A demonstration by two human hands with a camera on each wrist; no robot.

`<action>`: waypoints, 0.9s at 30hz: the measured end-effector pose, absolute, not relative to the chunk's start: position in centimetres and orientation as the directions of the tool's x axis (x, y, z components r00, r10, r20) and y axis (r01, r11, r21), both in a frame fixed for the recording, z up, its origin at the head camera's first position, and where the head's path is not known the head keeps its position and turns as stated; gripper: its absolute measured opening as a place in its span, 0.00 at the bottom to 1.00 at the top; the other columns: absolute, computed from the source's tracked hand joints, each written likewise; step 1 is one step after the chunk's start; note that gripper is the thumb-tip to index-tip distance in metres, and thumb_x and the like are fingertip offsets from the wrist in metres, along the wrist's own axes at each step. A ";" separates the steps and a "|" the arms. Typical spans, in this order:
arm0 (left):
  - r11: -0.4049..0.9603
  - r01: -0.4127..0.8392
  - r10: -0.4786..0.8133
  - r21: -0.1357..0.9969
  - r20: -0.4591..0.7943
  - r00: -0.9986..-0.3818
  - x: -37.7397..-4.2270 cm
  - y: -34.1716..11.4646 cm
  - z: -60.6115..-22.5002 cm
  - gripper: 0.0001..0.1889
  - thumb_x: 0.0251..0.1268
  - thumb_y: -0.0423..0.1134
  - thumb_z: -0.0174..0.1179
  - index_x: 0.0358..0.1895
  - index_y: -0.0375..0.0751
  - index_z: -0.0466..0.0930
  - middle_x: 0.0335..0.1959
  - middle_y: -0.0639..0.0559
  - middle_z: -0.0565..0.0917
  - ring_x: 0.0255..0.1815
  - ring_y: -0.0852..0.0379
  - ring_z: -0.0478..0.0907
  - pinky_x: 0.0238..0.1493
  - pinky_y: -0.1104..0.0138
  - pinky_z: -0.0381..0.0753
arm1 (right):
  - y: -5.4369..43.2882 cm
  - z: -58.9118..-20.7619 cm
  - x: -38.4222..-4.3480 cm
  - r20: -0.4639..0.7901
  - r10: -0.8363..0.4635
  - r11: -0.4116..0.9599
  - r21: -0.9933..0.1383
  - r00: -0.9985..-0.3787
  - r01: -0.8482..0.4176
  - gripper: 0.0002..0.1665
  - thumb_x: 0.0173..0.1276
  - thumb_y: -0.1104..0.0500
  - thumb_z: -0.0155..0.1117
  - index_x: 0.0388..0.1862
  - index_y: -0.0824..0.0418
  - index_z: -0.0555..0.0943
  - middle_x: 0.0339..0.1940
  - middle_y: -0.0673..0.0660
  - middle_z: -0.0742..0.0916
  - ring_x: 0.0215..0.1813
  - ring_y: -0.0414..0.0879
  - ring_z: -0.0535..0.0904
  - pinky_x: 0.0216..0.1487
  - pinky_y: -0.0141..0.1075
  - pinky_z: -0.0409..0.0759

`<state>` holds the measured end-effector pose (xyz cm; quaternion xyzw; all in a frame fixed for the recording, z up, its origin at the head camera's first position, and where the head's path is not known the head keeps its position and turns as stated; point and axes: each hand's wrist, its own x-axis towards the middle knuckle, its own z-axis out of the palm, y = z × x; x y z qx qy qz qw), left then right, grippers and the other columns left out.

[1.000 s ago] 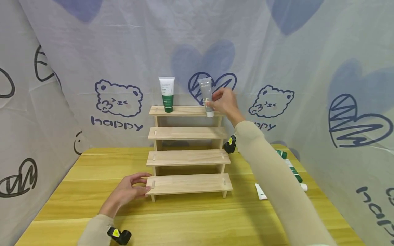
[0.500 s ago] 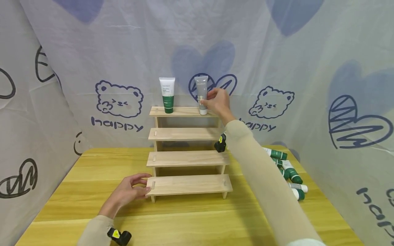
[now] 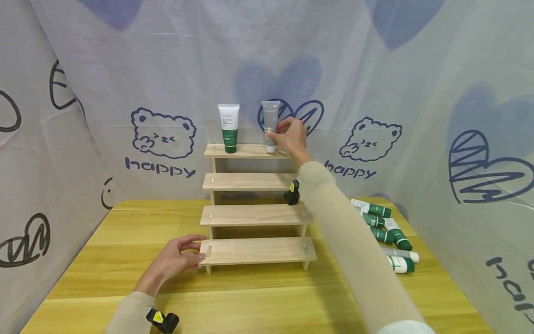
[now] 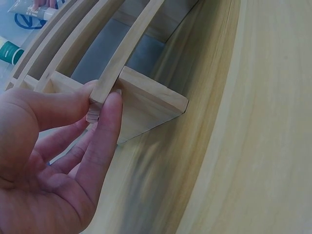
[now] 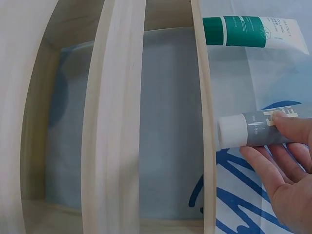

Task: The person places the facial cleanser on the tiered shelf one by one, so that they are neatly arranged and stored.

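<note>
A stepped wooden rack [image 3: 257,250] stands on the table. My left hand [image 3: 177,256] pinches the left end of its lowest shelf between thumb and fingers, seen close in the left wrist view. At the top shelf, my right hand [image 3: 292,137] grips a grey tube [image 3: 271,121] by its side, upright with the white cap down. In the right wrist view the grey tube's white cap [image 5: 232,131] is just off the shelf edge; whether it touches the wood I cannot tell. A white and green tube [image 3: 229,129] stands cap down on the top shelf's left part.
Several white and green tubes [image 3: 381,235] and a grey one [image 3: 402,254] lie in a pile on the table's right side, partly behind my right sleeve. A printed cloth [image 3: 167,55] hangs behind the rack and along both sides.
My right hand has moved left with the grey tube, closer to the white and green one. The tube has gone from tilted to upright. My left hand stays on the lowest shelf.
</note>
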<state>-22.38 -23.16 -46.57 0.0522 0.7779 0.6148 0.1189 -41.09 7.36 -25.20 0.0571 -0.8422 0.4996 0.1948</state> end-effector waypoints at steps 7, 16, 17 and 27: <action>0.244 -0.073 0.217 0.967 -0.128 -0.968 -22.3 -23.1 -46.5 0.32 0.69 0.32 0.67 0.74 0.31 0.68 0.60 0.32 0.79 0.45 0.54 0.86 0.47 0.62 0.91 | 6.5 -25.6 -41.4 0.397 0.112 0.489 -0.820 -0.911 -0.297 0.21 0.59 0.63 0.80 0.49 0.69 0.82 0.49 0.66 0.90 0.49 0.55 0.86 0.55 0.42 0.85; 0.245 -0.068 0.223 0.967 -0.124 -0.967 -22.3 -23.1 -46.4 0.32 0.69 0.33 0.67 0.74 0.31 0.68 0.60 0.32 0.79 0.46 0.53 0.86 0.47 0.62 0.91 | 5.8 -25.6 -41.2 0.396 0.107 0.476 -0.826 -0.912 -0.302 0.22 0.60 0.63 0.80 0.50 0.69 0.82 0.49 0.66 0.90 0.49 0.55 0.86 0.54 0.42 0.86; 0.246 -0.067 0.223 0.967 -0.123 -0.967 -22.3 -23.1 -46.4 0.32 0.69 0.33 0.67 0.74 0.31 0.67 0.60 0.32 0.79 0.46 0.53 0.86 0.47 0.62 0.91 | 5.8 -25.6 -41.2 0.395 0.109 0.477 -0.826 -0.912 -0.300 0.22 0.60 0.63 0.80 0.50 0.69 0.82 0.49 0.66 0.90 0.49 0.55 0.86 0.54 0.42 0.86; 0.246 -0.057 0.235 0.968 -0.117 -0.965 -22.3 -23.2 -46.3 0.32 0.69 0.33 0.66 0.74 0.30 0.67 0.60 0.30 0.79 0.45 0.53 0.87 0.47 0.62 0.91 | 5.4 -25.7 -41.4 0.382 0.110 0.457 -0.839 -0.917 -0.295 0.21 0.60 0.64 0.79 0.49 0.69 0.82 0.49 0.65 0.90 0.50 0.54 0.86 0.55 0.42 0.86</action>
